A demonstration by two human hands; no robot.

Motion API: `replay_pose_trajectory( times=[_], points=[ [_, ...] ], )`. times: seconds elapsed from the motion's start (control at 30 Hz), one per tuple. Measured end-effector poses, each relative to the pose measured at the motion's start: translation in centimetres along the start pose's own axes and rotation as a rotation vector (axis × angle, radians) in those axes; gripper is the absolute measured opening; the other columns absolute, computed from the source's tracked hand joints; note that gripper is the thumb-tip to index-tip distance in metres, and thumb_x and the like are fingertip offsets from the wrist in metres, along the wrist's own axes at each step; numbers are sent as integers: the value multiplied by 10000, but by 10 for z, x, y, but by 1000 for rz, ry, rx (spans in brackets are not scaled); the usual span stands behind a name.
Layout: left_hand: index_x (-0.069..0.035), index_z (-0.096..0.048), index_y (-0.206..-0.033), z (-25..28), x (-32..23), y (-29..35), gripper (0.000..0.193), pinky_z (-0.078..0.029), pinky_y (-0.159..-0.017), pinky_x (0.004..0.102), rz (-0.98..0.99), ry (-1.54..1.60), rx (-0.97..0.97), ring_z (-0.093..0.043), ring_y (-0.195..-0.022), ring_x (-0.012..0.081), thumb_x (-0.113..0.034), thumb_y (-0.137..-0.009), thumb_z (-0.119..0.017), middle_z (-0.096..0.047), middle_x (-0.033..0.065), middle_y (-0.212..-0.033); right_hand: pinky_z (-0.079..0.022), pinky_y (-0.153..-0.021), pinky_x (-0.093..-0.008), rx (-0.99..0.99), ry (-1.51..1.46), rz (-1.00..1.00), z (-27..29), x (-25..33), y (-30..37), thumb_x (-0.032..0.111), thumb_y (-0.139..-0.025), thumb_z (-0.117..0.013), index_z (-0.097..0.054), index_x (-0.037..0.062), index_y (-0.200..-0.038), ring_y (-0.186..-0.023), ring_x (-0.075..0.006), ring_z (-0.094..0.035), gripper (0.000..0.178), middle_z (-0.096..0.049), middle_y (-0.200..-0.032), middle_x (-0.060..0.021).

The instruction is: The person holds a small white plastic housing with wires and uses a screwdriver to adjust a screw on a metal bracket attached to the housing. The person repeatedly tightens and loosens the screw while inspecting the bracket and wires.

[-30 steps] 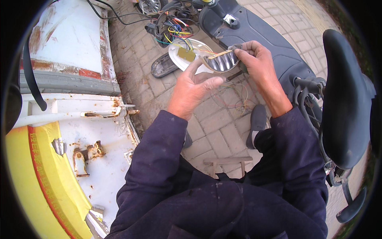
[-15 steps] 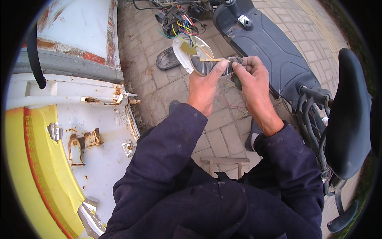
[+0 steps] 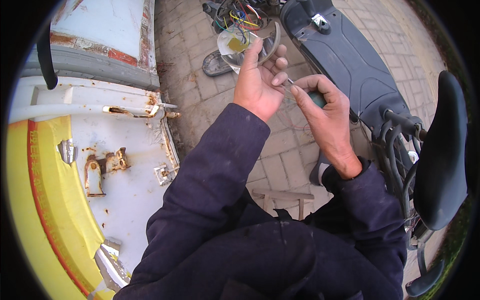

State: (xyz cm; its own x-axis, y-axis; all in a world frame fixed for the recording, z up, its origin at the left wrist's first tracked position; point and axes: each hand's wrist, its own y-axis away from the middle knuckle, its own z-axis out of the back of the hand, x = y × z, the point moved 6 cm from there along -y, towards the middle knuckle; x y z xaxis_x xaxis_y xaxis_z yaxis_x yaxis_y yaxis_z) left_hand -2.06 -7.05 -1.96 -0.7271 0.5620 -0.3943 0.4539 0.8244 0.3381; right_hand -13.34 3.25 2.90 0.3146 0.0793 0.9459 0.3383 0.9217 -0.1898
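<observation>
My left hand is closed around a round lamp-like housing with a curved grey rim. Part of it shows as a white shell with a yellowish patch; my fingers cover the rest. Thin coloured wires lie just beyond the housing. To the right, my right hand grips a screwdriver by its green handle. The thin metal shaft points up and left toward my left fingertips. Whether its tip touches the housing is hidden.
A scooter's dark footboard and black seat stand on my right. A white, rusty metal panel with a yellow sheet is at left. On the brick paving are a black oval part and a small wooden stool.
The housing has been turned in my left hand, so its rim now faces up and right. My right hand has moved down and right, away from it, and the screwdriver's shaft has come into sight.
</observation>
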Motion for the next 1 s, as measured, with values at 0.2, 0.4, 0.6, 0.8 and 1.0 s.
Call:
replay_pose_trajectory(
  times=[0.2,0.4,0.6,0.8,1.0],
  points=[
    [-136,-652,-1079,2,-23,-4,260,-391,-531,246,-26,4,44,-597,-766,129,-366,-981,-723,-702,20,-911,-484,-681,-273,50,-78,-47,14,5,2,137,-927,-736,-717,10,-992,-725,-94,-595,143,-670,-799,-39],
    [-122,-639,-1102,0,-1,3,318,-416,-592,265,-17,-96,17,-570,-839,156,-421,-1002,-685,-669,17,-938,-511,-732,-343,32,108,-76,-1,-17,1,228,-883,-779,-758,52,-1000,-779,-195,-669,212,-712,-874,-67],
    [-151,-607,-1147,-5,5,5,343,-378,-623,258,-138,-234,8,-539,-864,102,-389,-952,-760,-656,-6,-980,-518,-776,-415,27,174,-156,-15,-30,-4,261,-869,-774,-770,79,-979,-861,-290,-702,213,-732,-931,-86],
    [-139,-602,-1183,-3,8,6,400,-383,-637,262,-164,-270,-11,-542,-861,98,-403,-938,-777,-668,-1,-1009,-513,-750,-346,22,325,37,-17,-18,-3,175,-886,-771,-741,34,-981,-800,-201,-692,173,-726,-886,-83],
    [-132,-607,-1162,1,8,3,383,-409,-647,266,-90,-187,-17,-543,-832,106,-404,-946,-769,-655,6,-963,-490,-763,-348,43,216,66,-20,-15,-4,157,-879,-757,-732,47,-961,-824,-249,-683,139,-719,-917,-60]
  ],
)
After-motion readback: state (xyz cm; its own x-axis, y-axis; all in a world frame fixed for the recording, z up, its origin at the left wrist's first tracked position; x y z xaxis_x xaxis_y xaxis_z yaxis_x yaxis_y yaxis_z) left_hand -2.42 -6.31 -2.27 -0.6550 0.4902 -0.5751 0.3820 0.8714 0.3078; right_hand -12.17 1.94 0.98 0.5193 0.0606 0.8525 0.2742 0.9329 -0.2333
